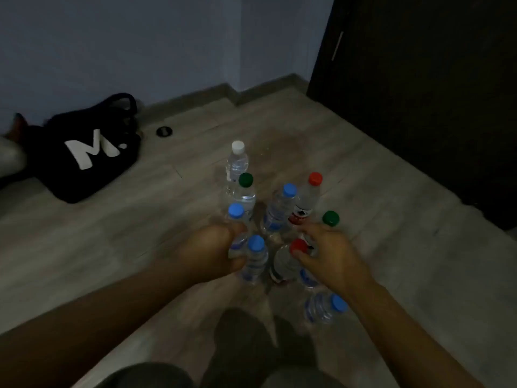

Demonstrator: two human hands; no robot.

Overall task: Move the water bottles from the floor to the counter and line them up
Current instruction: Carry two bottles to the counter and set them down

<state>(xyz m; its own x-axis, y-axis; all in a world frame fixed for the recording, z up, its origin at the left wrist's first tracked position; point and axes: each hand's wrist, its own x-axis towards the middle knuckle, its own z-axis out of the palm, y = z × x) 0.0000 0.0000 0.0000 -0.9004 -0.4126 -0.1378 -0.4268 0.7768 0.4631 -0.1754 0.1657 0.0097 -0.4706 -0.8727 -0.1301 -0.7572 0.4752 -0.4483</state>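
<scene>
Two hands reach low over our pale plank floor (405,247). Our left hand (208,249) curls tight round a blue-capped bottle (235,212); our right hand (331,257) pinches a red-capped bottle (285,264) at its neck. More bottles (278,211) stand clustered just beyond our fingers. Farther left lies a black bag (92,161), with a blue wall (112,37) and a dark door (419,93) behind.

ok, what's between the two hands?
Head view: two bottles, a blue-capped bottle by the left hand and a red-capped bottle at the right hand.
</scene>
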